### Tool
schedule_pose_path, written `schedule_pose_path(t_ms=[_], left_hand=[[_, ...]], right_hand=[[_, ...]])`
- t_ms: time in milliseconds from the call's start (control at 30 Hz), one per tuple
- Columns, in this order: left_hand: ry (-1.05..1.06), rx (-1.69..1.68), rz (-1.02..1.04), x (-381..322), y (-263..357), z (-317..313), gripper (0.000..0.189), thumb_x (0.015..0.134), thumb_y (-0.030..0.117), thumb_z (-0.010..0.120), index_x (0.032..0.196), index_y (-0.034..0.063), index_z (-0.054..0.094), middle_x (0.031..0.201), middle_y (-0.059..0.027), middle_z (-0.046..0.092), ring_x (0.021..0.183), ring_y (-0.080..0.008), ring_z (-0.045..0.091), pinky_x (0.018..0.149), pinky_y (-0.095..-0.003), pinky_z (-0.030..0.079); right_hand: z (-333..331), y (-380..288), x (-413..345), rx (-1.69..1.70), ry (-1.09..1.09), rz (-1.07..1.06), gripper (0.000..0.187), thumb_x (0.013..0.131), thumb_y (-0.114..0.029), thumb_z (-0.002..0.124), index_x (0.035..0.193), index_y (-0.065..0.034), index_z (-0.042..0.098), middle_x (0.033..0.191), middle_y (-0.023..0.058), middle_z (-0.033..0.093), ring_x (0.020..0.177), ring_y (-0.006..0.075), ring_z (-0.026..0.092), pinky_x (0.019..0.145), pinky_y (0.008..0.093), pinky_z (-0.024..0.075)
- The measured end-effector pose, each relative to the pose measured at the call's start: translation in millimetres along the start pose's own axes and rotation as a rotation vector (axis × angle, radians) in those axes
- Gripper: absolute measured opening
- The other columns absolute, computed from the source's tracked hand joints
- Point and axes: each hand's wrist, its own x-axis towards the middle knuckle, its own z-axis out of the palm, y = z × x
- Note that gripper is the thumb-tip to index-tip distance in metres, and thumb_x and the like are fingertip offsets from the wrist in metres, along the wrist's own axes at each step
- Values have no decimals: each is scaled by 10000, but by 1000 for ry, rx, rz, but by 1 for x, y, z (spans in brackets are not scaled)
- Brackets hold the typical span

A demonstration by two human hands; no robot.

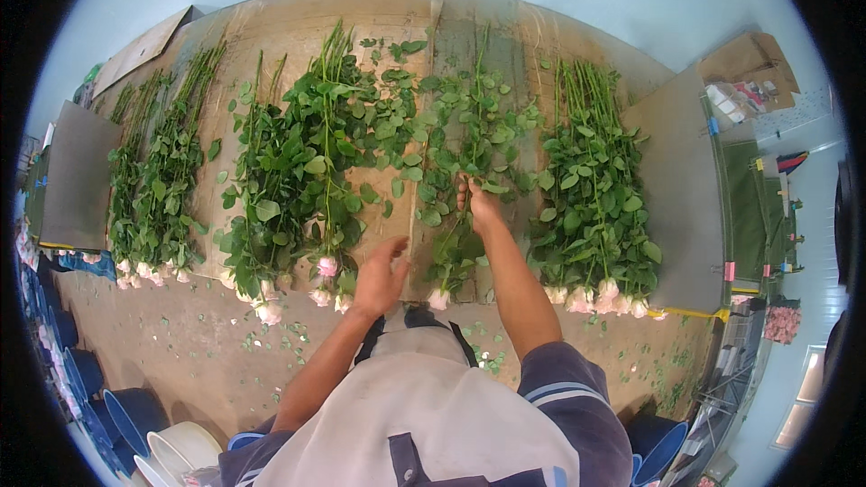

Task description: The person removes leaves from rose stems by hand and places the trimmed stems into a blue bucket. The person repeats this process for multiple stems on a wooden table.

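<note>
On the wooden work table point(385, 216) lie piles of pale pink roses, stems away from me and blooms at the near edge. My right hand point(479, 201) is closed around the stem of a single rose, whose bloom point(439, 298) hangs at the table's near edge. My left hand point(383, 277) is held over the near edge with nothing in it, fingers apart. To its left lies a leafy rose pile point(284, 149); a dense bunch of roses point(595, 176) lies right of my right hand. Loose leaves point(396, 108) are scattered between the piles.
More roses point(162, 182) lie at the far left. Grey upright panels point(676, 196) flank the table, and an open cardboard box point(751, 67) stands at right. Blue buckets point(135, 416) and a white tub point(183, 450) stand low left; another blue bucket point(659, 450) is low right.
</note>
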Motion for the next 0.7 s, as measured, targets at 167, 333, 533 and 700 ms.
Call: schedule_pose_path(t_ms=[167,333,533,700], left_hand=[[-59,19,26,10,13,36,381,894,129,642,1250,9,579,1149,-194,653,1032,-337,649,902,-406,512],[-105,34,-11,17,17,65,347,883,163,652,1195,16,610,1123,-198,658,1026,-370,635,884,-439,504],[-83,124,5,32,7,95,342,885,189,650,1188,34,616,1079,-210,671,1016,-391,634,875,-466,504],[-182,122,-141,43,-5,125,390,886,272,634,1197,37,615,1070,-216,688,1013,-399,647,877,-481,508]], right_hand=[[-12,8,9,45,-20,3,358,1081,-262,408,1238,-39,640,930,25,607,761,155,526,648,378,473],[-23,9,10,160,-36,25,323,1077,-221,419,1224,-58,656,909,28,603,708,153,482,620,376,436],[-36,15,15,216,-114,29,350,1085,-237,389,1274,-68,630,922,-9,580,720,140,467,642,348,424],[-40,20,27,274,-212,18,345,1085,-224,379,1291,-71,609,901,-27,561,711,117,460,624,306,411]])
